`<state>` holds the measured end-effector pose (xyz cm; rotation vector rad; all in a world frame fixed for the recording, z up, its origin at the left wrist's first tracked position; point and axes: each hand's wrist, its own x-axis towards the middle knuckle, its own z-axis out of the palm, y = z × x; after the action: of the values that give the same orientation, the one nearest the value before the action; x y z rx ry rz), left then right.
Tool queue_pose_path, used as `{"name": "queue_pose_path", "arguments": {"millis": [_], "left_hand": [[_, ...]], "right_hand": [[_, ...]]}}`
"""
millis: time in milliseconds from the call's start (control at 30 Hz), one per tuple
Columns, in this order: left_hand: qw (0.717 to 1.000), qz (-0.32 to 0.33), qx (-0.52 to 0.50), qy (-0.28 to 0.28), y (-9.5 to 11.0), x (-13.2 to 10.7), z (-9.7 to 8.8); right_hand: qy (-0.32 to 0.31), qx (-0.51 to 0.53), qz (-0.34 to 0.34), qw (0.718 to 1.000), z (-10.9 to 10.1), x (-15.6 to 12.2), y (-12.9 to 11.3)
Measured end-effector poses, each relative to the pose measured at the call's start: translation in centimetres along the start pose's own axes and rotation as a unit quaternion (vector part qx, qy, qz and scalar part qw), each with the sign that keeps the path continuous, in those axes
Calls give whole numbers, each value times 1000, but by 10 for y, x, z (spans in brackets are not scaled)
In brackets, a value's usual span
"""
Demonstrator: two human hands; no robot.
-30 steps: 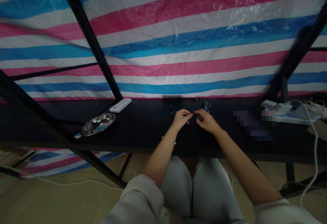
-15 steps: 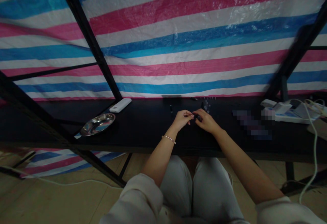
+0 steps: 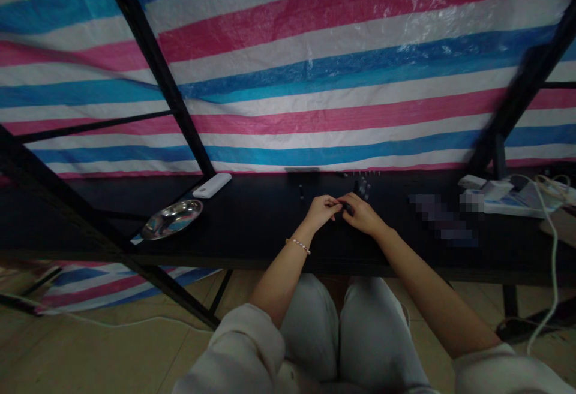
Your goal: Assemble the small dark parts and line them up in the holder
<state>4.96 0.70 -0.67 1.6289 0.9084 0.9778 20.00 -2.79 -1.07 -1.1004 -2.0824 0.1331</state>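
Observation:
Over the middle of the black table (image 3: 252,226), my left hand (image 3: 322,211) is closed, thumb and fingers pinched together at the tips. My right hand (image 3: 361,211) meets it fingertip to fingertip, its fingers curled around a small dark piece (image 3: 347,207). What the left fingertips pinch is too small to make out. Just beyond the right hand lie several small dark and clear cylindrical pieces (image 3: 363,189). A short dark stick-like piece (image 3: 301,191) lies beyond my left hand. Tiny pale pins (image 3: 366,173) stand in a row at the table's back edge.
A shiny metal dish (image 3: 173,220) and a white oblong box (image 3: 212,186) are at the left, near black frame posts (image 3: 155,61). To the right lie a blurred-out flat item (image 3: 443,220) and a white power strip (image 3: 513,202) with cables. Striped sheeting (image 3: 337,100) hangs behind.
Both hands stay nearly in place. The right hand has shifted slightly left, and its fingertips are closer against the left hand's.

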Motion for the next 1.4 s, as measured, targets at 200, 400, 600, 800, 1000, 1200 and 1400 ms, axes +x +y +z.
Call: {"name": "queue_pose_path", "arguments": {"millis": [200,400,600,800,1000,1200,1400], "left_hand": [[1000,-6,-2,-2,0,0,0],[1000,-6,-3,-7,2,-1,1],[1000,-7,-12,-5,2,0,0],[1000,6,-6,2,3,0,-2],[1000,1,-4,5,7,-1,-3],[995,34,-39,90,13,0,-9],[897,67,-88,428,5,12,-36]], "right_hand": [[-2,-3,10,1000,0,0,-1],[2,-3,3,1000,2,0,-1],[3,8,13,1000,2,1,-4],[23,31,28,999,4,3,-6],[44,49,66,996,8,3,-3],[63,30,86,994,7,4,-1],[102,3,114,988,7,5,2]]}}
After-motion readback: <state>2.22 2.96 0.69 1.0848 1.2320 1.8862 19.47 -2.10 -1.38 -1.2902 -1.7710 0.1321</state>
